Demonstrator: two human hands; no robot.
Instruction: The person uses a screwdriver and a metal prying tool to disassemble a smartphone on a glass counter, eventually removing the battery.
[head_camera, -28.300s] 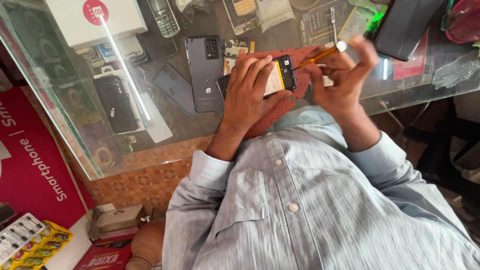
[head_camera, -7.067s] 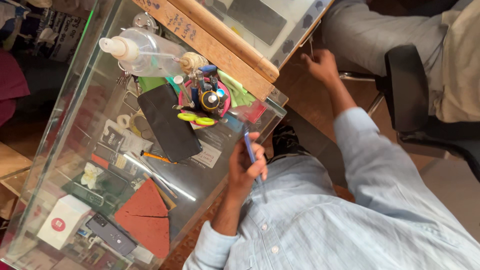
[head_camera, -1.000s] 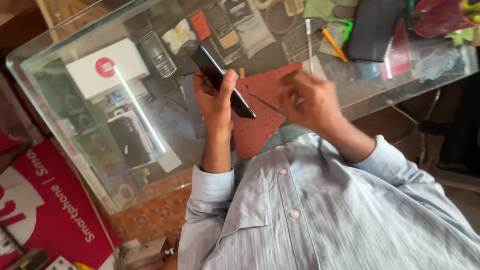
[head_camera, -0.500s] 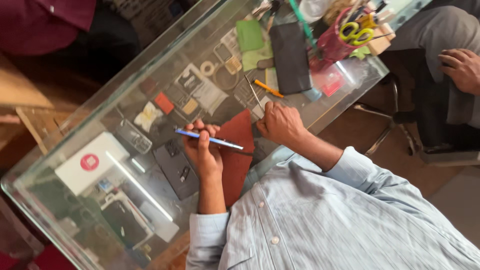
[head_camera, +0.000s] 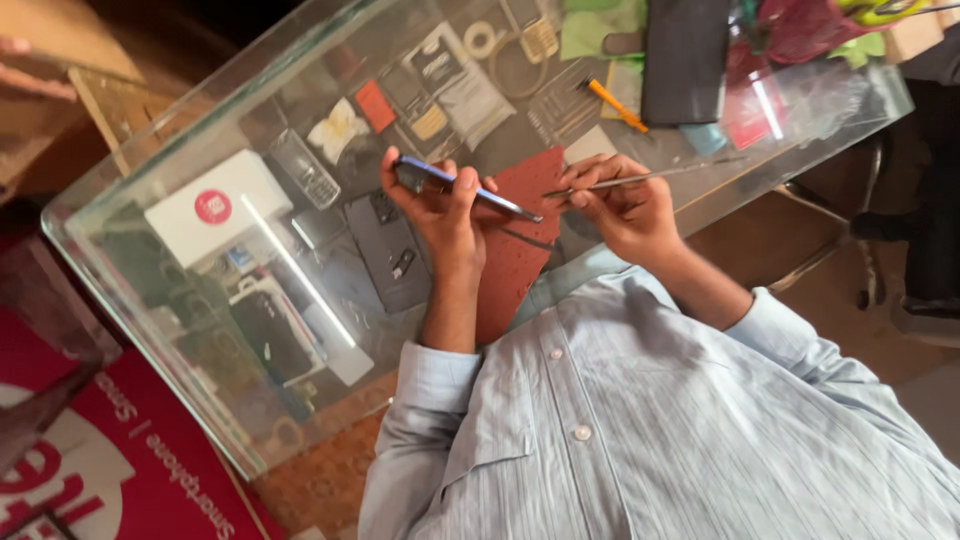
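Nearest the camera, a pale blue striped shirt (head_camera: 640, 430) is filling the lower frame, both sleeves reaching out over a glass-topped desk (head_camera: 150, 300).

The left hand (head_camera: 440, 205) is closing around a thin blue-edged smartphone (head_camera: 465, 188), holding it edge-up above the desk, fingers wrapped over its far end and thumb lying along the near side. The right hand (head_camera: 620, 200) is pinching a slim metal tool (head_camera: 640, 178) between thumb and fingertips; the tool's near tip is pointing at the phone's end, just beside it, though whether they are touching cannot be told. Under both hands a dark red mat (head_camera: 515, 250) is lying on the glass.

The desk is serving as a glass display case. Inside or under the top, left of the hands, a dark phone back panel (head_camera: 390, 250) is lying flat, with a white box bearing a red round mark (head_camera: 215, 210) beyond it and an old keypad handset (head_camera: 305, 170) between. Whether each sits on or below the glass cannot be told.

Farther out, small flat parts are lying scattered: a red card (head_camera: 376, 105), a white flower-shaped piece (head_camera: 337, 128), an orange-handled tool (head_camera: 615, 103), a large black slab (head_camera: 685, 60) and a green cloth (head_camera: 595, 25).
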